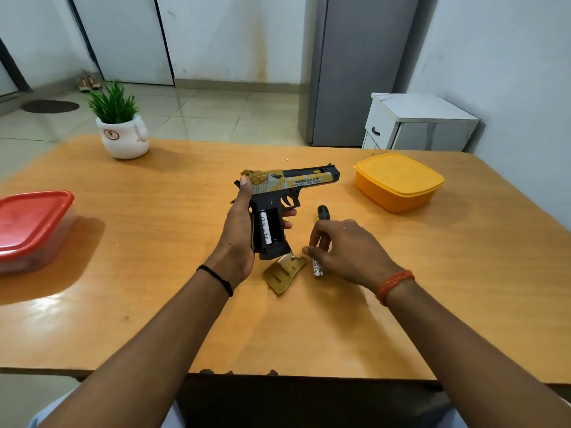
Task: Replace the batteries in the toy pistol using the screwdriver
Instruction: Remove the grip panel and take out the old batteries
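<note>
Orange-brown wooden table (154, 242) fills mid-frame, and just above its centre the left hand (238, 239) wraps its fingers round the back of the black-and-gold plastic toy pistol (278, 205), tilting the open grip upward, probably so the one white battery seated inside (265, 227) stays put beside the vacant slot. Right of centre, the right hand (346, 251) pinches a second white cylindrical battery (318, 264) against the tabletop, apparently picking it up, with the gold plastic compartment cover (282, 273) and black-handled screwdriver (323, 213) lying near it.
</note>
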